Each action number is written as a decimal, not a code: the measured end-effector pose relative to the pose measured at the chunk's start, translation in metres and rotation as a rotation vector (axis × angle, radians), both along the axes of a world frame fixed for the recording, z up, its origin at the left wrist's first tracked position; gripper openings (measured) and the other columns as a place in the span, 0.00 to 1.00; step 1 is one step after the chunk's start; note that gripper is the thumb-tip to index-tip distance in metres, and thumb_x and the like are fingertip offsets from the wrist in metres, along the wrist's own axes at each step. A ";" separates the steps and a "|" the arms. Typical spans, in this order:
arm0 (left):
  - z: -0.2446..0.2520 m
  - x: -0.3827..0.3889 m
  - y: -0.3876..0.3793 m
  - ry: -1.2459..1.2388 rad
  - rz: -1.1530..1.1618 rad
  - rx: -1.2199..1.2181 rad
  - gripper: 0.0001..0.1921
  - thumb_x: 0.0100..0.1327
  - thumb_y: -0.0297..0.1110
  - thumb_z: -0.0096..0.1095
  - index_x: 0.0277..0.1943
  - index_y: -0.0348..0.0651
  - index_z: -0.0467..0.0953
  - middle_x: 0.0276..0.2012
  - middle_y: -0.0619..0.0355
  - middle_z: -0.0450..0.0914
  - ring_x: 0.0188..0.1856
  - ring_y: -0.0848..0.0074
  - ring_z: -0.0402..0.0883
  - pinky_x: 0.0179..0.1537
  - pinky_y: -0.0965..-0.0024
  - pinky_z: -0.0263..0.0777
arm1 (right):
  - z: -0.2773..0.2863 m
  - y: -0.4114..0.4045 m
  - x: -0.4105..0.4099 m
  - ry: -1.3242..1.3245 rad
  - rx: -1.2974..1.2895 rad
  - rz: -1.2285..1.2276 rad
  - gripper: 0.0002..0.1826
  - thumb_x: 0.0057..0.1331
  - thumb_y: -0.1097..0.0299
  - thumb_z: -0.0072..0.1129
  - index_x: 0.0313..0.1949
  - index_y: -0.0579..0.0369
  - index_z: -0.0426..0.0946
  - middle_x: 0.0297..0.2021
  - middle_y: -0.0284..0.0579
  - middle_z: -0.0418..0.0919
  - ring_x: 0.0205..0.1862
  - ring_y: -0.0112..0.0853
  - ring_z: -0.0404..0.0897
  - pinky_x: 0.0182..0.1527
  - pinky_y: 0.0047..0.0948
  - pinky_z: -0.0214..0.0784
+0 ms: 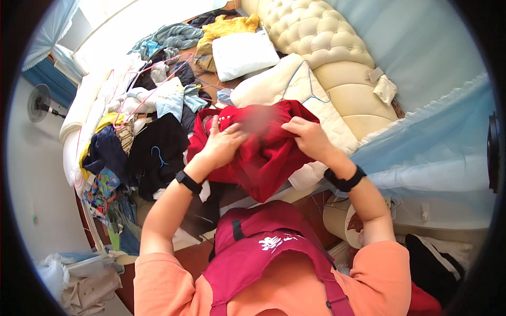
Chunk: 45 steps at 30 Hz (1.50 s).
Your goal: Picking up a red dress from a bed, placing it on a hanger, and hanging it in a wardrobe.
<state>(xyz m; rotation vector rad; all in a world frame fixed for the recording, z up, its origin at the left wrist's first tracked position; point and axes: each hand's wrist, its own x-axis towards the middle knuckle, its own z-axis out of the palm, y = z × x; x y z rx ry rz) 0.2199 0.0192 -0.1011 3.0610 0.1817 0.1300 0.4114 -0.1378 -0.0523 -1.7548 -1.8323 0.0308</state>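
A red garment (pixel 265 158) with a few pearl-like beads on its left side lies bunched before me, over the near edge of the bed. My right hand (pixel 306 134) pinches its upper right edge between thumb and fingers. On its left part lies my left hand (pixel 223 144), with the back of the hand up and the fingers over the cloth; whether they grip a fold is hidden. Just beyond the garment, a blue clothes hanger (pixel 312 97) rests on a cream pillow (pixel 261 87). Left of my left hand is a black garment (pixel 158 146) with a blue hanger hook (pixel 159 156) showing.
Mixed clothes and pink hangers (pixel 148 96) cover the bed's left side. A white folded cloth or pillow (pixel 245 55) lies near the tufted headboard (pixel 316 31). Blue netting (pixel 427 146) hangs at right. A fan (pixel 39 103) stands far left; a cream round object (pixel 340 217) is below my right forearm.
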 end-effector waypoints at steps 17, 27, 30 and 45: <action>-0.069 0.019 -0.016 -0.047 0.046 -0.694 0.26 0.49 0.40 0.56 0.52 0.41 0.61 0.47 0.45 0.67 0.49 0.56 0.67 0.48 0.64 0.63 | -0.065 -0.047 -0.011 -0.037 -0.030 -0.137 0.13 0.46 0.80 0.45 0.30 0.49 0.74 0.26 0.37 0.72 0.36 0.33 0.71 0.52 0.43 0.54; -0.142 0.069 -0.030 0.458 0.236 -0.466 0.15 0.50 0.31 0.46 0.42 0.40 0.68 0.37 0.46 0.75 0.41 0.57 0.74 0.41 0.58 0.68 | -0.083 -0.072 -0.034 0.022 -0.045 -0.159 0.15 0.42 0.82 0.46 0.29 0.49 0.74 0.26 0.38 0.73 0.35 0.33 0.72 0.50 0.43 0.57; -0.126 0.057 0.022 0.235 0.280 -0.462 0.11 0.47 0.26 0.44 0.31 0.38 0.76 0.32 0.46 0.76 0.38 0.57 0.75 0.41 0.60 0.69 | -0.080 -0.098 -0.003 -0.045 -0.024 -0.363 0.11 0.46 0.78 0.46 0.28 0.48 0.75 0.23 0.37 0.73 0.33 0.31 0.73 0.50 0.40 0.57; -0.063 -0.061 -0.015 -0.684 0.703 -2.174 0.23 0.35 0.13 0.41 0.41 0.37 0.66 0.40 0.53 0.73 0.43 0.67 0.72 0.47 0.68 0.65 | -0.135 -0.018 0.046 0.183 -0.169 -0.312 0.19 0.45 0.77 0.43 0.39 0.56 0.73 0.36 0.50 0.74 0.42 0.41 0.71 0.48 0.35 0.60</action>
